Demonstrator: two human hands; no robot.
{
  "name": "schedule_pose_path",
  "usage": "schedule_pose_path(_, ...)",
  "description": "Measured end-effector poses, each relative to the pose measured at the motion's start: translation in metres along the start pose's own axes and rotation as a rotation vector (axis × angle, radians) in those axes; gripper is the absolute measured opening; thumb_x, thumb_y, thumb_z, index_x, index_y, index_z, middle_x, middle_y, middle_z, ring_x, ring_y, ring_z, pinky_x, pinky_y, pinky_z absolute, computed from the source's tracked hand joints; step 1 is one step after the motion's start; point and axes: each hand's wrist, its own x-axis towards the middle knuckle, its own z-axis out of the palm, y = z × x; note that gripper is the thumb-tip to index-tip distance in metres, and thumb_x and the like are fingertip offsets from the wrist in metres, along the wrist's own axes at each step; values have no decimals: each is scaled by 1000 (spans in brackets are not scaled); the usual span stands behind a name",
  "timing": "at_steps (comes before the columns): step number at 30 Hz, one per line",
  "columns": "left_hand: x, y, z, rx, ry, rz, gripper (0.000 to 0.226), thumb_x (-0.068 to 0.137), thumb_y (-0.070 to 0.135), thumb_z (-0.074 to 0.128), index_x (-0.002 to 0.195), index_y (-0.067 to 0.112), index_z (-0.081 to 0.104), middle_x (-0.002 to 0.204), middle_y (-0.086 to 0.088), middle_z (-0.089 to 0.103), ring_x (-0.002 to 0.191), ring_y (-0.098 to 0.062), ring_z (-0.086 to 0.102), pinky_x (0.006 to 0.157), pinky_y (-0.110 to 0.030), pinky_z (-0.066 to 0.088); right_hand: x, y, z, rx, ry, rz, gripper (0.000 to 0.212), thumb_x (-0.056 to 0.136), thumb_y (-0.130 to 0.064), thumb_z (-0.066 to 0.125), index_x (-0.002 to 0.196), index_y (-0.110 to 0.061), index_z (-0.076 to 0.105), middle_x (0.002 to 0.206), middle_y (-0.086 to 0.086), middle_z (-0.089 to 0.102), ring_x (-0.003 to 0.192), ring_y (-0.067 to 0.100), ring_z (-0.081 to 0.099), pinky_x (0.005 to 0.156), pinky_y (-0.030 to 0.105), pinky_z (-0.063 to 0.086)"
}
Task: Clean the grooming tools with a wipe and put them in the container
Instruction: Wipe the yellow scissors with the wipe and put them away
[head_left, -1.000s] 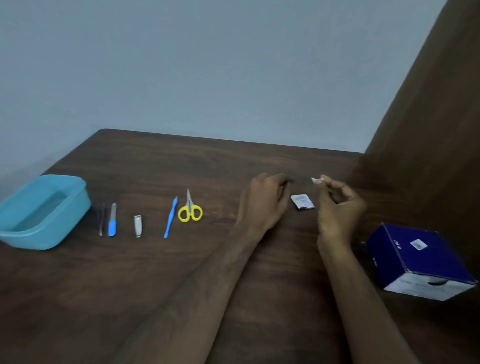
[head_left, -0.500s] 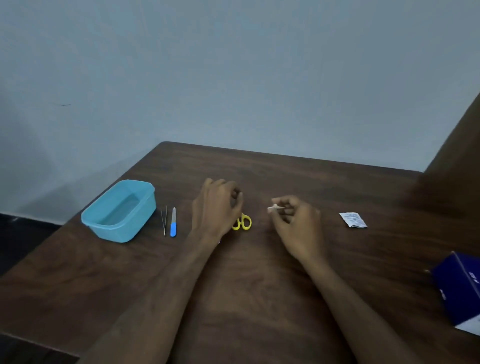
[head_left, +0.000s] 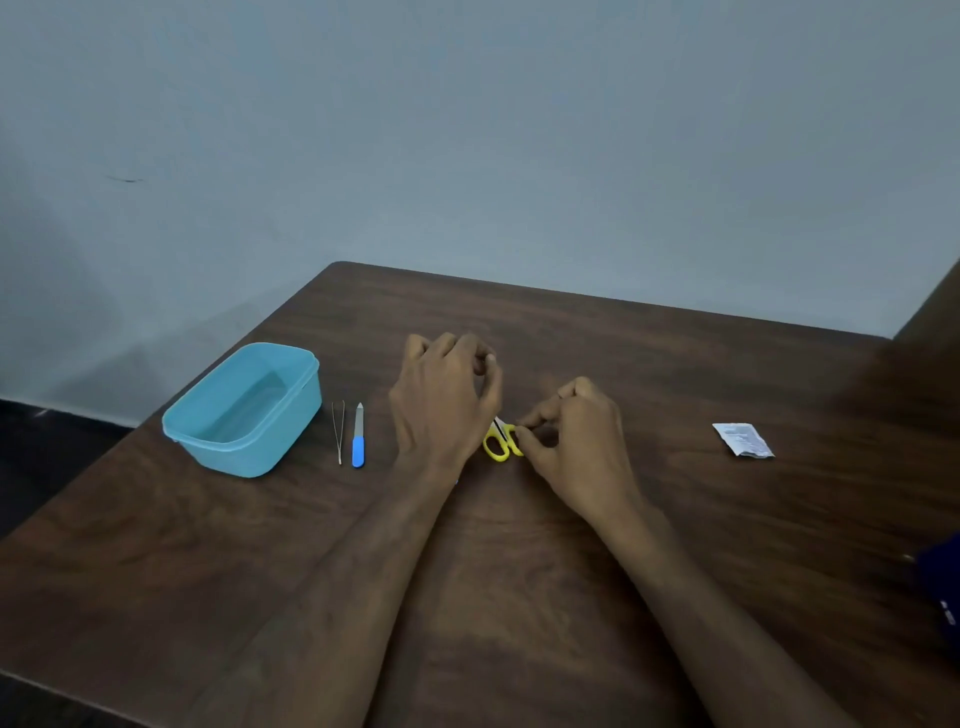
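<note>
Both hands over the yellow scissors (head_left: 500, 443) on the surface (head_left: 519, 597).
Left hand (head_left: 441, 400) hovers with curled fingers, its grip unclear; right hand (head_left: 574, 441) grip pinches the scissors handle.

A plain, pale blue-grey painted wall (head_left: 467, 130) fills the upper half of the frame, with a small dark scuff mark (head_left: 124, 180) at the upper left. A dark brown wood-grain table (head_left: 519, 597) with a rounded far corner spreads across the lower half. At the right edge a dark brown wooden panel (head_left: 930, 332) rises, blurred. A strip of dark floor (head_left: 47, 441) shows at lower left beneath the wall. The light is dim and even, and the wall darkens toward the left
</note>
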Motion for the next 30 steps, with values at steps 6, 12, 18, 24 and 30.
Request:
schedule_pose_path(6, -1, 0, 1, -20, 2, 48, 11, 96, 37, 64, 88, 30, 67, 88, 14, 65, 97, -16, 51, 55, -28, 34, -2, 4, -3, -23, 36, -3, 7, 80, -6, 83, 79, -13, 79, 93, 2, 51, 74, 6, 47, 69, 1, 35)
schedule_pose_path(12, -2, 7, 12, -489, -30, 4, 9, 97, 25, 69, 94, 26, 77, 85, 13, 72, 76, -7, 61, 71, -29, 51, 2, 26, -23, 106, 309, 146, 7, 85, -15, 83, 82, -20, 80, 93, -1, 56, 74, 9, 57, 72, 23, 44)
schedule_pose_path(18, -20, 46, 19, -692, -158, -117, 16, 100, 31, 73, 111, 21, 70, 81, 14, 70, 68, 0, 64, 66, -8, 44, 4, 36, -40, 247, 554, 360, 2, 87, -28, 81, 89, -27, 82, 98, -5, 63, 72, 4, 64, 72, 31, 54)
schedule_pose_path(24, -26, 64, 23, -987, -367, -213, 20, 104, 28, 70, 99, 13, 82, 85, 0, 81, 80, -14, 80, 76, -28, 65, 5, 34, -38, 322, 584, 372, 5, 87, -27, 82, 87, -32, 81, 96, -5, 64, 70, 3, 66, 71, 26, 53)
schedule_pose_path(30, -27, 66, 22, -1172, -399, -348, 14, 100, 17, 75, 102, 5, 81, 91, -11, 82, 89, -23, 81, 79, -29, 66, -1, 32, -42, 233, 559, 264, 3, 89, -26, 82, 88, -26, 79, 98, -5, 58, 75, 0, 58, 67, 5, 39)
